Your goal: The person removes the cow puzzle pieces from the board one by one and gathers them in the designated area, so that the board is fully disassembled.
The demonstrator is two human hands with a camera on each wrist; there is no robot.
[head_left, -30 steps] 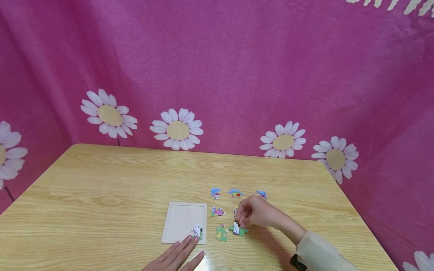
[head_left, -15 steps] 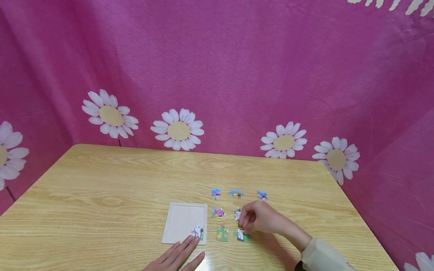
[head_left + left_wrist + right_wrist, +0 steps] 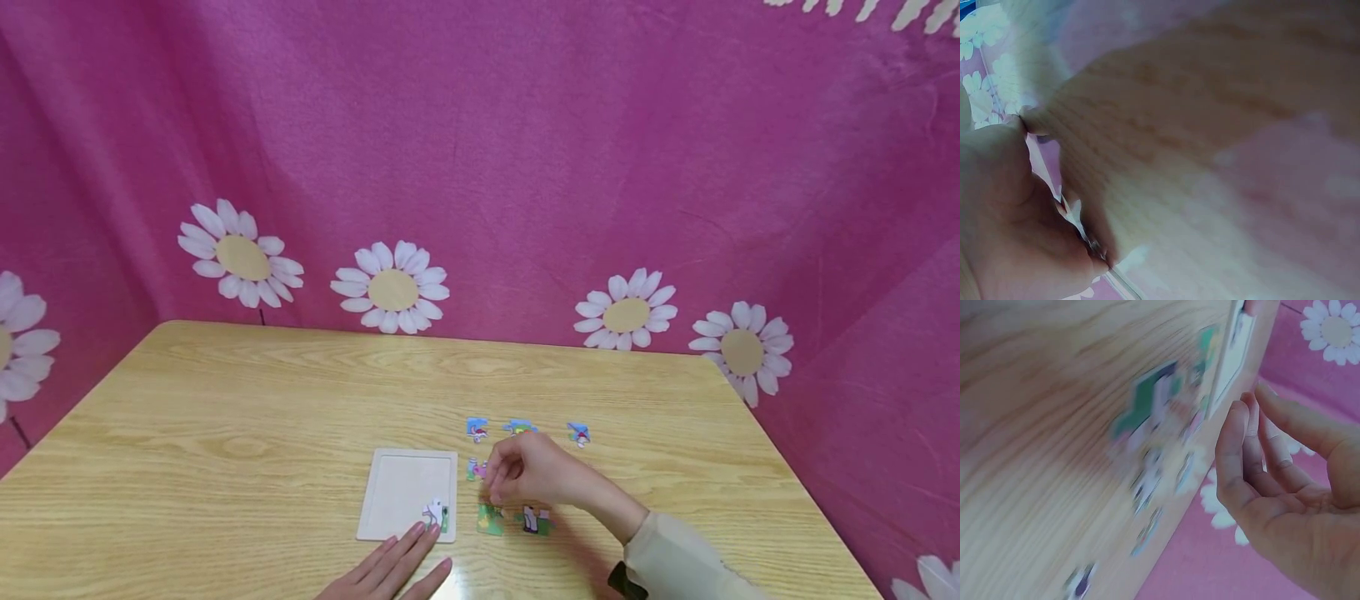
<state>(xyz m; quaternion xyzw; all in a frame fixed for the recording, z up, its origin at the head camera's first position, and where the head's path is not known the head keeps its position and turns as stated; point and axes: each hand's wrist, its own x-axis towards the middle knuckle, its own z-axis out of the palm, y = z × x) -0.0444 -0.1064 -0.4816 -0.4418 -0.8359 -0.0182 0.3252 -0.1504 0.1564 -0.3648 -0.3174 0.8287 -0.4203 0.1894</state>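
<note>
At the near edge of a pale wooden tray (image 3: 369, 492), my left hand (image 3: 393, 571) lies flat with straight fingers. Its fingertips reach a white and green puzzle piece (image 3: 436, 510) in the tray's near right corner. My right hand (image 3: 538, 473) is over the loose pieces, fingers bent and thumb close to the fingertips. Under its fingertips lies a green puzzle piece (image 3: 491, 522) with yellow on it. Just right of that is a white and green piece (image 3: 536, 521). In the right wrist view, nothing shows between the right hand's fingertips (image 3: 1239, 406) and thumb.
Blue-topped puzzle pieces lie in a row behind the right hand, one at the left (image 3: 477, 429), another (image 3: 520, 426) in the middle and one at the right (image 3: 579, 434). A pink piece (image 3: 477, 469) is partly covered. A pink flowered cloth (image 3: 510, 167) hangs behind the wooden table (image 3: 225, 433).
The white and green piece on the table first shifted slightly right under my right hand. That hand has since moved left, over the green and yellow piece. My left hand stays put.
</note>
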